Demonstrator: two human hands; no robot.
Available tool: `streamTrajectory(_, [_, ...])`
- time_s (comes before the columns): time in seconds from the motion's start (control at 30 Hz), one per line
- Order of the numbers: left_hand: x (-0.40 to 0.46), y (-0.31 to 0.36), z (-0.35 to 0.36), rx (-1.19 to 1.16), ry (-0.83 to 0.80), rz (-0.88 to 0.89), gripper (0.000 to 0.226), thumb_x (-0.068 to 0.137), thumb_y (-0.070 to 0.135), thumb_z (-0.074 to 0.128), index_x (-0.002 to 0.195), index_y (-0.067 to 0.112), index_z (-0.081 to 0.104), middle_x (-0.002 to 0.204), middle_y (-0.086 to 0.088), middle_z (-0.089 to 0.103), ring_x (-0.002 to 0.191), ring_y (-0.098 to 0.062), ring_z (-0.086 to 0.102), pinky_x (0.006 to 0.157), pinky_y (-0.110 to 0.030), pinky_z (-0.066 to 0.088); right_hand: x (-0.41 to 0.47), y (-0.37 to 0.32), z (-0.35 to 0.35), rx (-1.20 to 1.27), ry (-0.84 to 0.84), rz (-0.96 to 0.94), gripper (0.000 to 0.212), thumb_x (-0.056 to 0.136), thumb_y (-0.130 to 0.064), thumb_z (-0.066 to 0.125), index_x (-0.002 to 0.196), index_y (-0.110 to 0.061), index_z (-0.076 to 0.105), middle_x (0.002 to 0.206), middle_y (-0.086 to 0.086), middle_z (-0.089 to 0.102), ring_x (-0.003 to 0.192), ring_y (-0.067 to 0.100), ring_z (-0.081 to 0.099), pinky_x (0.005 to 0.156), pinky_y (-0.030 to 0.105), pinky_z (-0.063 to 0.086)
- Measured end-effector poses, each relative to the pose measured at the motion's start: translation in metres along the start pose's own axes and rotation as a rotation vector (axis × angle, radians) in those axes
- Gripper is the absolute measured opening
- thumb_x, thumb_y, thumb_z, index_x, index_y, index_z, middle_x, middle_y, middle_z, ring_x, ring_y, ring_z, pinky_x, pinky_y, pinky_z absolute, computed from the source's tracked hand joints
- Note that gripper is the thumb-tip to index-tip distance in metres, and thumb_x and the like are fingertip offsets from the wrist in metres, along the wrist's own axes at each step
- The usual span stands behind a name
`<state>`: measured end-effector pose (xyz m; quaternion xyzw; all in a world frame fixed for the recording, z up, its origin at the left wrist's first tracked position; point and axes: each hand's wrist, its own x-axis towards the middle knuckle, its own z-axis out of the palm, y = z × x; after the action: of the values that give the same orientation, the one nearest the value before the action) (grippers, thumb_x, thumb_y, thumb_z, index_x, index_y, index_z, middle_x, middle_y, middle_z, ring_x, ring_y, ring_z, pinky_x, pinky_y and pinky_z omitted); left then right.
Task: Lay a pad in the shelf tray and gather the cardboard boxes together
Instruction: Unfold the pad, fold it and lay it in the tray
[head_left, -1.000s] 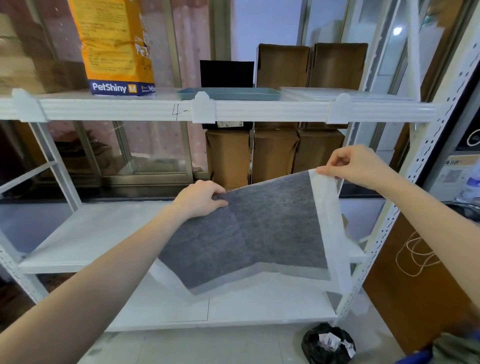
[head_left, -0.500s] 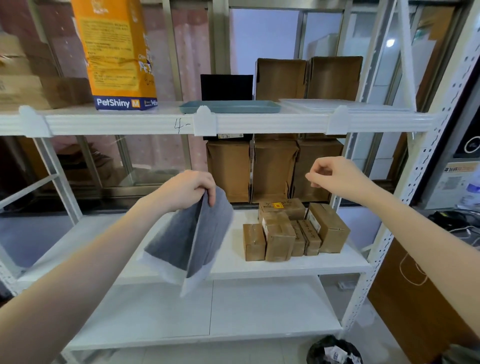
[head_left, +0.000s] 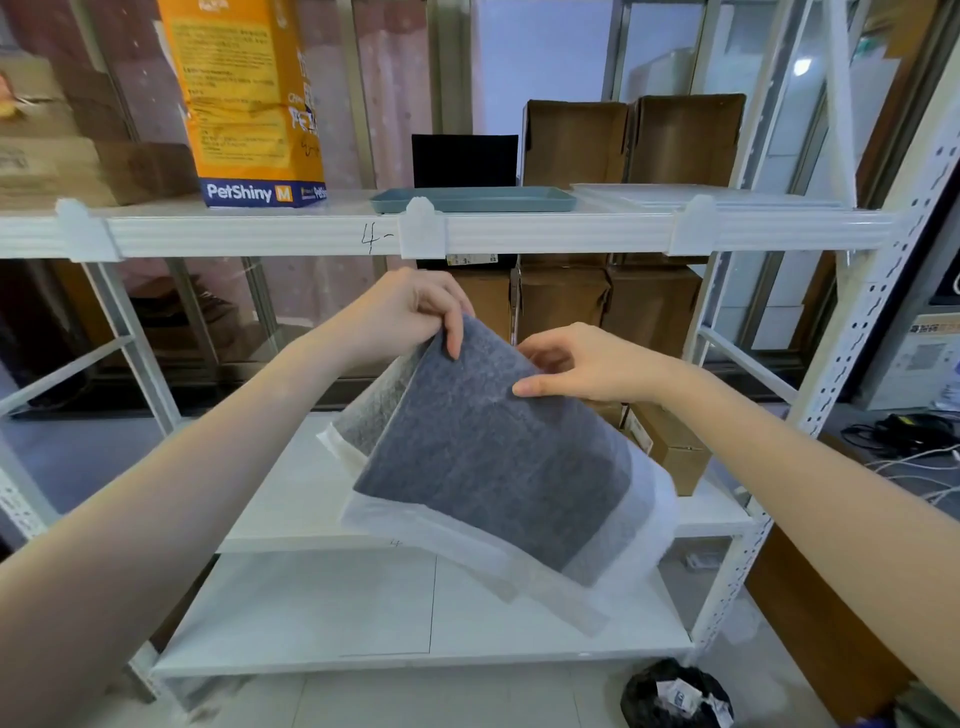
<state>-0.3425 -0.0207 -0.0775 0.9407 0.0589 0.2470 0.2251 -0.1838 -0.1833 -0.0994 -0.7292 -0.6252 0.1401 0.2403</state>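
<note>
In front of the white shelf rack (head_left: 519, 234), at mid height: left hand (head_left: 410, 312) pinching the top edge of the pad (head_left: 488, 457), fingers curled over the grey face, thumb hidden behind. Right hand (head_left: 582, 364) close beside, at the pad's upper right edge, thumb lying on the grey side, fingers tucked behind the sheet, so gripping it as well. Hands near each other, not touching. Pad held up in the air, partly folded, grey face toward the camera, white translucent border hanging along the lower and right edges, a second lighter layer showing behind at the left. On the top shelf, above and behind the hands: blue-grey tray (head_left: 470, 200), flat and bare, just beside a white tray (head_left: 727, 196) to the right; orange PetShiny bag (head_left: 249, 104) standing upright to the left; black box (head_left: 464, 160) and two open brown cartons (head_left: 628, 140) behind the trays. On the middle shelf, mostly hidden behind the pad: small cardboard boxes (head_left: 670, 447), only the right-hand ones visible, count unclear. Larger brown cartons (head_left: 602, 301) standing behind the rack. On the floor at lower right: black bag (head_left: 675, 696) with crumpled paper.
</note>
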Motion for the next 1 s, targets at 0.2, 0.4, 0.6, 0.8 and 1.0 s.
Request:
streamTrajectory(0.2, [0.002, 0.015, 0.0, -0.198, 0.067, -0.022, 0.044, 0.086, -0.011, 0.038, 0.076, 0.02, 0.067, 0.098, 0.005, 0.066, 0.092, -0.004, 0.06, 0.079, -0.014, 0.047, 0.004, -0.006, 0.0, -0.045, 0.111, 0.04, 0.045, 0.075, -0.046, 0.07, 0.1, -0.009, 0.069, 0.1, 0.017, 0.07, 0.09, 0.029, 0.065, 0.079, 0.041, 0.052])
streamTrajectory(0.4, [0.001, 0.021, 0.004, -0.134, 0.059, -0.138, 0.035, 0.092, 0.04, 0.052, 0.124, 0.029, 0.049, 0.103, 0.015, 0.052, 0.097, -0.001, 0.051, 0.085, -0.019, 0.041, -0.001, -0.012, -0.006, -0.059, 0.283, 0.021, 0.041, 0.073, -0.042, 0.074, 0.096, -0.008, 0.071, 0.093, 0.011, 0.071, 0.085, 0.024, 0.064, 0.077, 0.039, 0.049])
streamTrajectory(0.6, [0.008, 0.019, 0.004, -0.023, 0.174, -0.068, 0.02, 0.083, 0.011, 0.067, 0.093, 0.028, 0.062, 0.081, 0.022, 0.059, 0.078, 0.005, 0.057, 0.074, -0.01, 0.043, -0.006, -0.01, -0.009, -0.051, 0.212, 0.092, 0.034, 0.077, -0.045, 0.069, 0.091, -0.014, 0.068, 0.085, 0.002, 0.068, 0.08, 0.017, 0.064, 0.064, 0.028, 0.047])
streamTrajectory(0.8, [0.012, 0.022, -0.005, 0.006, 0.293, -0.052, 0.021, 0.085, 0.005, 0.064, 0.09, 0.025, 0.063, 0.088, 0.008, 0.064, 0.085, -0.003, 0.06, 0.076, -0.005, 0.042, -0.019, 0.006, -0.01, -0.025, 0.051, 0.199, 0.02, 0.086, -0.03, 0.063, 0.098, -0.015, 0.068, 0.098, 0.004, 0.069, 0.09, 0.019, 0.065, 0.069, 0.024, 0.05])
streamTrajectory(1.0, [0.005, 0.032, -0.009, -0.21, 0.166, -0.004, 0.007, 0.092, 0.019, 0.057, 0.093, 0.02, 0.063, 0.089, 0.008, 0.065, 0.08, -0.002, 0.058, 0.07, -0.015, 0.047, -0.018, 0.016, -0.015, -0.061, 0.322, 0.229, 0.026, 0.092, -0.024, 0.054, 0.099, -0.002, 0.067, 0.096, 0.018, 0.068, 0.085, 0.025, 0.062, 0.064, 0.027, 0.044])
